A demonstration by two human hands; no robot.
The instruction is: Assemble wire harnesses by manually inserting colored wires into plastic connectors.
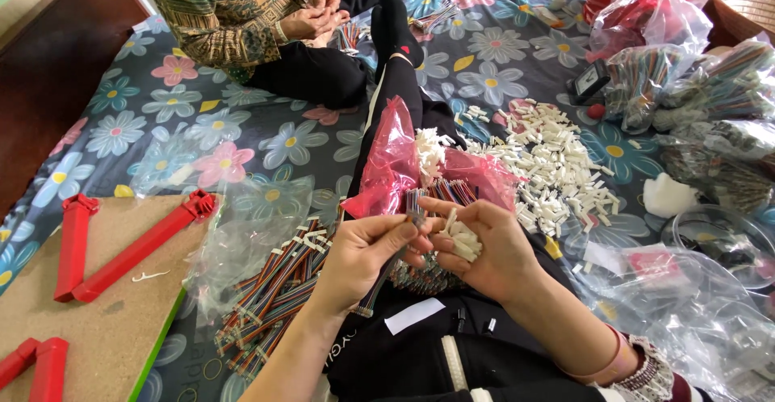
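My left hand [367, 250] pinches a multicoloured ribbon cable [413, 205] by its end, just in front of my lap. My right hand [484, 240] cups several small white plastic connectors [462, 240] and its fingertips meet the cable end. Right behind my hands, a pink plastic bag [393, 164] lies open on my leg with more white connectors [428, 153] and coloured cables [456, 190] inside.
A pile of white connectors [557, 172] lies on the flowered sheet [161, 119] to the right. Bundles of coloured cables [274, 289] sit in clear plastic at left. Red clamps [133, 249] rest on a cork board [97, 321]. Another person [266, 23] sits opposite. Clear bags [694, 87] crowd the right.
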